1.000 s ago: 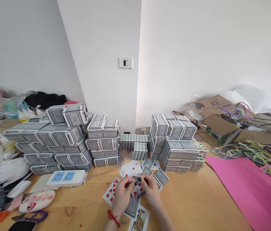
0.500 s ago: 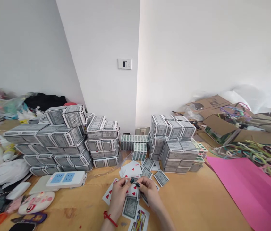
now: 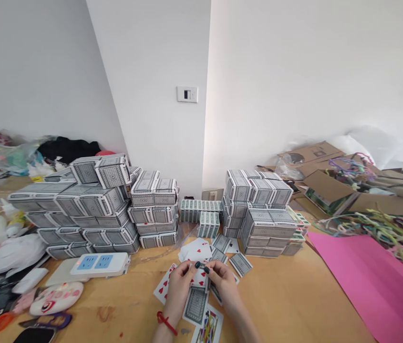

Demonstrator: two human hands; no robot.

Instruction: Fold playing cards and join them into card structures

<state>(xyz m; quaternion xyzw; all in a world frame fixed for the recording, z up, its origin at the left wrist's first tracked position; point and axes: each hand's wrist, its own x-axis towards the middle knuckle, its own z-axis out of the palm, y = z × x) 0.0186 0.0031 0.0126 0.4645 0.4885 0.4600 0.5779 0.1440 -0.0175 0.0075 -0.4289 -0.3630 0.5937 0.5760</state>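
My left hand (image 3: 178, 288) and my right hand (image 3: 223, 282) meet over the wooden table (image 3: 287, 300), fingers pinched together on a small stack of playing cards (image 3: 199, 279) with red hearts showing. A red cord circles my left wrist. Under and around the hands lie loose cards: a hearts card (image 3: 163, 285), a face-down patterned card (image 3: 195, 305), a face card (image 3: 208, 327) near the bottom edge, and a face-down card (image 3: 240, 263) to the right.
Stacks of boxed card decks stand behind at left (image 3: 90, 209) and right (image 3: 258, 212). A white power strip (image 3: 97, 263) lies left. A pink sheet (image 3: 369, 281) covers the right side, with cardboard boxes (image 3: 326, 186) and coloured cords (image 3: 387, 228) beyond.
The hands kept working the small stack; the face-down card beneath them came more into sight. The camera shifted slightly.
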